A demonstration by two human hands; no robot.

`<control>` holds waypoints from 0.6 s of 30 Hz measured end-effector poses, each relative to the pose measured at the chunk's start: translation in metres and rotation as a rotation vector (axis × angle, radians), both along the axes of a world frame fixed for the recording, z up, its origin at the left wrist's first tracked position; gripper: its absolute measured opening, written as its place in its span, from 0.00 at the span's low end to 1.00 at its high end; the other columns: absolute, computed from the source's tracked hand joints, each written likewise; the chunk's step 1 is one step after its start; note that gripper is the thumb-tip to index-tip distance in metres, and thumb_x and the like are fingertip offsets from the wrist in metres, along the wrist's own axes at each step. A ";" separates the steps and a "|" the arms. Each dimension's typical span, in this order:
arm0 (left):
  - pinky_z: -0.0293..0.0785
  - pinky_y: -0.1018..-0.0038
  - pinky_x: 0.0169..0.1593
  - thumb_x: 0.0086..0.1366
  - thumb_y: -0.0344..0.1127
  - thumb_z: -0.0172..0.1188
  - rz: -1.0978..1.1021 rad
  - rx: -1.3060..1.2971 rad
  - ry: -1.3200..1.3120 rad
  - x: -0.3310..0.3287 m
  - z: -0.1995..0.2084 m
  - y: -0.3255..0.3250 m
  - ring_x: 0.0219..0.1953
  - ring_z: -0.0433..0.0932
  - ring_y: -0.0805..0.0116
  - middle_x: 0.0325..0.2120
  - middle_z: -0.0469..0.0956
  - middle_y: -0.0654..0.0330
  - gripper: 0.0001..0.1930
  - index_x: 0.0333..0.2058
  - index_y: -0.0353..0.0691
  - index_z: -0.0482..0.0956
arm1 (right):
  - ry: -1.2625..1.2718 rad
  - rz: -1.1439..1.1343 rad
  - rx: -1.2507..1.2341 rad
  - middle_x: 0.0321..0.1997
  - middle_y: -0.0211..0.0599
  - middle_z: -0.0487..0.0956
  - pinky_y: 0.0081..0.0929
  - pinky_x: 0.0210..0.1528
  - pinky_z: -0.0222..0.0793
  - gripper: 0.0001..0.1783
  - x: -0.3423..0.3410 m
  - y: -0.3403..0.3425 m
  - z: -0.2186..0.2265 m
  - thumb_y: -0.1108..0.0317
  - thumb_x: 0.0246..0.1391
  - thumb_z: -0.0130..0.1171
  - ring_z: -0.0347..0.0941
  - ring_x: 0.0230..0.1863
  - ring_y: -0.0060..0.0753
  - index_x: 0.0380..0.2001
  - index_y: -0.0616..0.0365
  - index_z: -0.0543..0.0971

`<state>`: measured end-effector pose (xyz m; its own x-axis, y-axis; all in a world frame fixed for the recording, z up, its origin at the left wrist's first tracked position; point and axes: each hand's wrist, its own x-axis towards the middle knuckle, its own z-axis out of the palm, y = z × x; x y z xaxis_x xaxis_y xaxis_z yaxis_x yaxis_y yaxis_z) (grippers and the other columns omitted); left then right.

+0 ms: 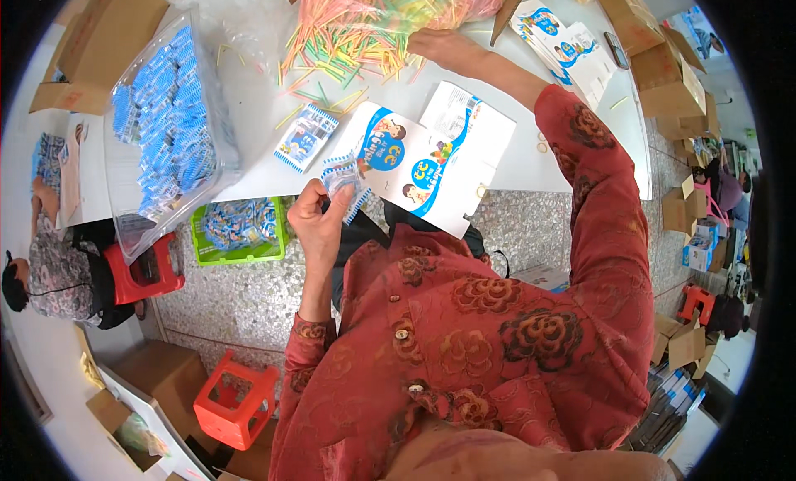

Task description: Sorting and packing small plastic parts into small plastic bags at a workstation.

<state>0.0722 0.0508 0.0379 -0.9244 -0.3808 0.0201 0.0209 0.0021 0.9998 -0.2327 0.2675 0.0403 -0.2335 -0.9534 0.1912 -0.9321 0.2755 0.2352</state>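
The left hand (318, 222) pinched a blue-and-white plastic sachet (340, 176), droppable if loosened; the right hand (441, 48), near slender multicoloured plastic straws (332, 54), had indeterminable closure.

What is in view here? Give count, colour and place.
Table: one, white, centre.
Straws: many, pink, yellow and green, table's far side.
Tub: one, clear, table's left.
Tub packets: many, blue-white, inside.
Basket: one, green, below table edge.
Cartons: several, white-blue, table's front and right.
Loose packet: one, blue-white, beside cartons.
Held packet: one, blue-white, left hand.
Dark object: one, black, table's right.
Stools: at least three, red, left and far right.
Cardboard boxes: many, brown, edges.
Other people: at least two, mixed clothing, both sides.
Left hand: one, red sleeve, gripping held packet.
Right hand: one, red sleeve, at straws.
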 end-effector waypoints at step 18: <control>0.61 0.87 0.29 0.56 0.23 0.63 0.007 0.019 0.033 -0.011 0.013 0.011 0.26 0.63 0.86 0.22 0.71 0.72 0.08 0.23 0.36 0.72 | -0.963 -0.450 -0.455 0.22 0.35 0.78 0.24 0.30 0.68 0.14 0.046 -0.015 -0.026 0.62 0.48 0.58 0.71 0.23 0.25 0.39 0.52 0.79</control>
<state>0.0608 0.0619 0.0511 -0.9207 -0.3878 0.0437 0.0542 -0.0162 0.9984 -0.1869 0.2523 0.0145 -0.7701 -0.6356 0.0539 -0.4674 0.5048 -0.7258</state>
